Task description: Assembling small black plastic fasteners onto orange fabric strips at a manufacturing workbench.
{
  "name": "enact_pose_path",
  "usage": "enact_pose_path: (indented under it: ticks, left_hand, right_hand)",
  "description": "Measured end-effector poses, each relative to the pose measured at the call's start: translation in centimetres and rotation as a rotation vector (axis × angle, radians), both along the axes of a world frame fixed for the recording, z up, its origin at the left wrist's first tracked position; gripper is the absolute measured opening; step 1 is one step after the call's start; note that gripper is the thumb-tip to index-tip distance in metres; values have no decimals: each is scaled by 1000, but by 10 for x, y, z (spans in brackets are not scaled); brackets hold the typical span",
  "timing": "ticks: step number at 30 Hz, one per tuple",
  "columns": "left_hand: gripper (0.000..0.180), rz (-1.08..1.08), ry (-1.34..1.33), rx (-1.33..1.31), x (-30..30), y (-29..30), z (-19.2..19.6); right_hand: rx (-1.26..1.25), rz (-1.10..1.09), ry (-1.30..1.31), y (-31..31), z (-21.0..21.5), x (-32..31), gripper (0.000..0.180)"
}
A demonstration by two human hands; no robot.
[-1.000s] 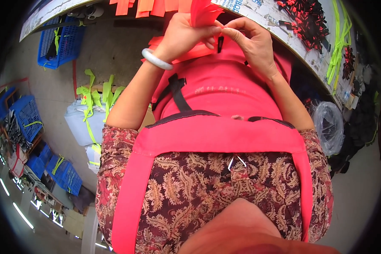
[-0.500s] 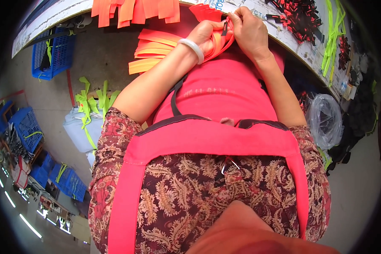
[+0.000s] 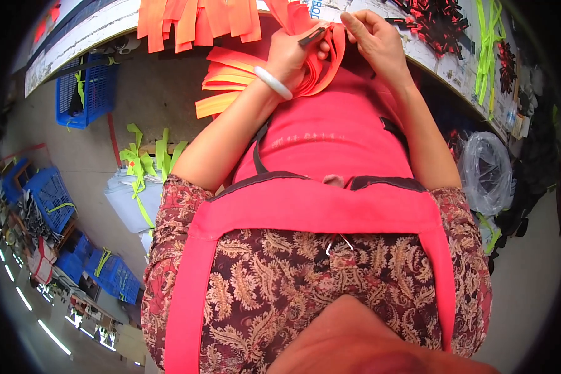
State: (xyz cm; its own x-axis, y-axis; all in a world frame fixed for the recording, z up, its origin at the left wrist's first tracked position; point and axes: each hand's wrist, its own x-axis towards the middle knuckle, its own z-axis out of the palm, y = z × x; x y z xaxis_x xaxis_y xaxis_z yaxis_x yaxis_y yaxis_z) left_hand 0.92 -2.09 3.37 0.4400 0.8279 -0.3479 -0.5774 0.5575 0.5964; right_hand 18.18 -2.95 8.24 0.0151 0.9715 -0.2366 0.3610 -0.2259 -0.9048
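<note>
My left hand (image 3: 296, 59) is closed round a bundle of orange fabric strips (image 3: 234, 70) above my red apron (image 3: 330, 118). The strips' free ends fan out left of my wrist, and their other part loops down between my hands. A small black piece (image 3: 311, 37) shows at the thumb of that hand. Just right of the loop, my right hand (image 3: 377, 50) is raised at the table edge, fingers loosely bent and partly apart. Nothing can be seen in it.
More orange strips (image 3: 199, 23) hang over the edge of the white table (image 3: 81, 47). Red-and-black pieces (image 3: 436, 28) and yellow-green strips (image 3: 487, 53) lie at its right. A blue basket (image 3: 87, 93) stands left below, and a clear plastic bag (image 3: 485, 171) is at the right.
My right hand has come away from the orange strips and moved slightly right. My left hand has shifted left and turned, still holding the bundle.
</note>
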Motion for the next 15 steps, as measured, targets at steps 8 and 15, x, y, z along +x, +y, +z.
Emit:
enact_pose_path:
  ticks: [8,15]
  left_hand:
    - [13,107,380,574,-19,-19,33]
    - [19,-120,239,206,-15,-12,34]
  right_hand:
    - [379,130,42,-34,25,-20,10]
    - [190,82,64,-32,25,-17,10]
